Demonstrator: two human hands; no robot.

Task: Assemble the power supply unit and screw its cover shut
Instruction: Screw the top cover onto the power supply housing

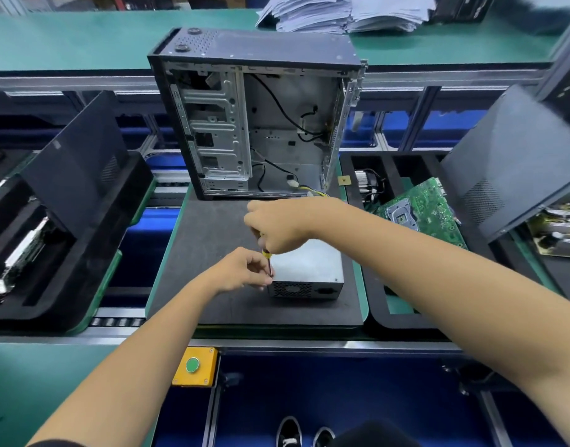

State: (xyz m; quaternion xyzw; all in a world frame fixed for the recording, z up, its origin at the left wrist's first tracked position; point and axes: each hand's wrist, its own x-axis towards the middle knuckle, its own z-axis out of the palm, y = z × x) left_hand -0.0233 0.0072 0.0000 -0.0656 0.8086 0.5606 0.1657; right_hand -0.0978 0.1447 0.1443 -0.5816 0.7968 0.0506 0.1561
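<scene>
both hands work close together: left hand (245,269) pinches the upright screwdriver (268,264) low, right hand (277,225) grips its top. its tip meets the power supply (306,272) on the dark mat (206,253), whose vent side faces the person.

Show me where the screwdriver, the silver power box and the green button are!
screwdriver (270,267): head view, on its thin dark shaft between the two hands.
silver power box (309,264): head view, on its flat metal top.
green button (192,364): head view, on the round cap in the yellow box.
</scene>
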